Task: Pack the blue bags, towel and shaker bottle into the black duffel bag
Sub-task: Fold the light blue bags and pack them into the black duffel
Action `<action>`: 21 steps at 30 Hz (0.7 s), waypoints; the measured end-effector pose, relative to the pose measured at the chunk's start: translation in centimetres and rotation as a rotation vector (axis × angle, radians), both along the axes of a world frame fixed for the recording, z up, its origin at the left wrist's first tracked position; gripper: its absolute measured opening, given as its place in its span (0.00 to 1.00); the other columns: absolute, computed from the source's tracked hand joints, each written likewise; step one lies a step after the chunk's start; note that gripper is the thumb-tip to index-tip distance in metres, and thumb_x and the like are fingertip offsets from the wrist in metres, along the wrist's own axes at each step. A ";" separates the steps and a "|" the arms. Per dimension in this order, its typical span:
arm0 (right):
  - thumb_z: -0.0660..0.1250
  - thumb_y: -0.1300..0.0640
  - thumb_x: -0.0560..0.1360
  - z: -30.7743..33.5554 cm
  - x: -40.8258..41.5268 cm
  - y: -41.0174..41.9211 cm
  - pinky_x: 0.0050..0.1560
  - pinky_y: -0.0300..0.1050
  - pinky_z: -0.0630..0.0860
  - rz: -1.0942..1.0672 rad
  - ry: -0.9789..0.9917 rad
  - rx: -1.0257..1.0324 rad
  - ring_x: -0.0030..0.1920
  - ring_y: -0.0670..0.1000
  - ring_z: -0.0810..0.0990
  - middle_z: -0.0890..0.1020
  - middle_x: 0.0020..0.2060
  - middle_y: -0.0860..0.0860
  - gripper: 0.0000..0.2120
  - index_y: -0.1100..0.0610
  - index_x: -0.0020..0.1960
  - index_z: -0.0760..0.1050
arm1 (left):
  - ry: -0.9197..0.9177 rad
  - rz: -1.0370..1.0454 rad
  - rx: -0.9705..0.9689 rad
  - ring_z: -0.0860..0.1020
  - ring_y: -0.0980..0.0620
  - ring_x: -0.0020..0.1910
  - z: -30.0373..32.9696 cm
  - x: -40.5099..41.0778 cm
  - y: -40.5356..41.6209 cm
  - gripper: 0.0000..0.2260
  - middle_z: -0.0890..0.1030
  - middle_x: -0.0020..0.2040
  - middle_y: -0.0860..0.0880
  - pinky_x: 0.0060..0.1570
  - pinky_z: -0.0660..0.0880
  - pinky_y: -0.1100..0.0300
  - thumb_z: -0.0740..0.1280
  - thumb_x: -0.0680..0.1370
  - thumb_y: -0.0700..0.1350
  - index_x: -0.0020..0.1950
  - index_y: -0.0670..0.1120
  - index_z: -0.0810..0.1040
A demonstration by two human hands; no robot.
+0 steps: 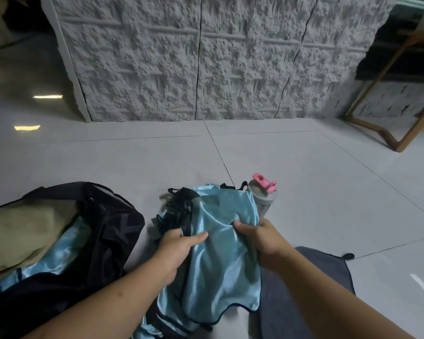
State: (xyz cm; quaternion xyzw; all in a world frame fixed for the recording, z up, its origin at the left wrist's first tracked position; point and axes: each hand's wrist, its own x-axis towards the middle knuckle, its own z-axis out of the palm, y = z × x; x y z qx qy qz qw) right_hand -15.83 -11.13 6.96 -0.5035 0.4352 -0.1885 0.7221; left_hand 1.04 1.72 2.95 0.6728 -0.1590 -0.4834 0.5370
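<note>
Floor tiles [304,182] spread pale grey in front of you, with a rough textured wall panel [206,57] beyond. At your left sits the black duffel bag [103,231], its mouth open; shiny blue fabric and something beige already lie inside. Straight ahead, you hold a blue bag [218,253] of glossy satin, lifted at its upper part while its lower end trails on the floor over more blue fabric with black cords [179,211]. A dark grey towel [304,289] lies under your right forearm. The shaker bottle [263,194], pink-capped, stands just behind the blue bag, touching or nearly touching it.

The fabric looks slippery, so a light pinch may let it slide free. Swinging it left could, I judge, snag the cords or knock the bottle over.

Your left hand [176,250] is curled closed, thumb on top, pinching the bag's left side. Your right hand [260,236] is likewise curled, thumb pressing the fabric, gripping its right edge.
</note>
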 end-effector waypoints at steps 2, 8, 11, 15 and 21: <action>0.67 0.65 0.81 0.9 0.1 0.2 0.59 0.62 0.81 0.058 -0.059 0.033 0.52 0.65 0.85 0.85 0.54 0.67 0.10 0.69 0.59 0.81 | -0.019 0.041 0.005 0.86 0.46 0.51 0.7 0.5 0.2 0.24 0.89 0.49 0.49 0.61 0.80 0.43 0.83 0.64 0.56 0.54 0.46 0.85; 0.69 0.61 0.77 3.4 0.5 1.0 0.54 0.56 0.83 0.202 -0.178 0.136 0.50 0.62 0.86 0.85 0.54 0.65 0.14 0.65 0.60 0.82 | 0.216 0.087 -0.113 0.81 0.46 0.61 3.0 1.2 1.0 0.43 0.84 0.61 0.47 0.61 0.77 0.47 0.81 0.58 0.68 0.69 0.50 0.78; 0.70 0.59 0.73 4.5 0.8 1.2 0.50 0.54 0.85 0.220 -0.235 0.219 0.48 0.60 0.87 0.86 0.51 0.62 0.14 0.63 0.56 0.85 | 0.378 0.002 -0.171 0.80 0.39 0.65 3.5 2.1 1.5 0.45 0.83 0.64 0.42 0.70 0.71 0.40 0.81 0.56 0.70 0.67 0.47 0.81; 0.67 0.64 0.79 5.3 1.3 1.6 0.56 0.57 0.84 0.199 -0.210 0.153 0.52 0.62 0.86 0.85 0.55 0.65 0.10 0.64 0.58 0.83 | 0.455 -0.019 -0.233 0.80 0.37 0.65 3.8 2.8 2.1 0.46 0.82 0.65 0.39 0.69 0.72 0.39 0.82 0.55 0.67 0.68 0.45 0.81; 0.67 0.66 0.81 4.9 2.4 2.4 0.58 0.65 0.82 0.082 -0.038 -0.082 0.54 0.67 0.85 0.86 0.53 0.65 0.08 0.65 0.58 0.81 | 0.422 -0.133 -0.215 0.83 0.35 0.58 5.2 3.4 2.9 0.32 0.83 0.61 0.35 0.57 0.80 0.41 0.84 0.64 0.43 0.66 0.39 0.80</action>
